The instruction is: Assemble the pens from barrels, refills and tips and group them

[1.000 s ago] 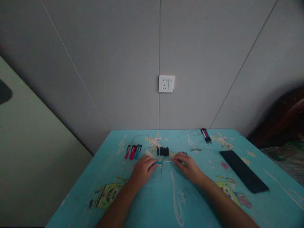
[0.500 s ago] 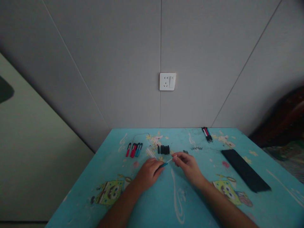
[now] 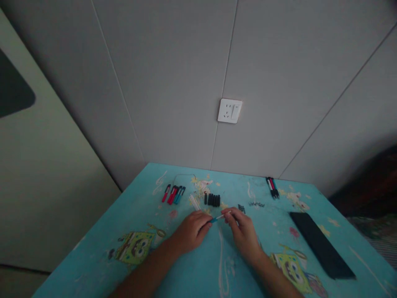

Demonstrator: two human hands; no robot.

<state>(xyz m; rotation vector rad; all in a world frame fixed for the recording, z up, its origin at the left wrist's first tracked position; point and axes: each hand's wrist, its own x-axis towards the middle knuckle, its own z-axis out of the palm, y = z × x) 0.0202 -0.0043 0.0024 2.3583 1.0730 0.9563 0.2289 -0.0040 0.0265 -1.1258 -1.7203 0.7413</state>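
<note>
The person is working in the lower middle of the frame: the left hand (image 3: 194, 229) is curling around a blue barrel (image 3: 214, 220), and the right hand (image 3: 242, 231) is pinching a thin white stick (image 3: 221, 216) that is running to the barrel's end. How far inside it is reaching cannot be told. Toward the upper right, a few pens (image 3: 273, 188) are lying together, looking whole. Red barrels (image 3: 172, 194), blue barrels (image 3: 180, 195), white sticks (image 3: 195, 203), black pieces (image 3: 212, 200) and tiny dark parts (image 3: 241, 208) are lying apart around the center, so the set is seemingly only partly put together. A blue patterned tablecloth (image 3: 198, 273) is covering the table, a dark mat (image 3: 321, 244) is lying at lower right, and a grey wall (image 3: 173, 82) with a white socket (image 3: 230, 111) is rising behind.
</note>
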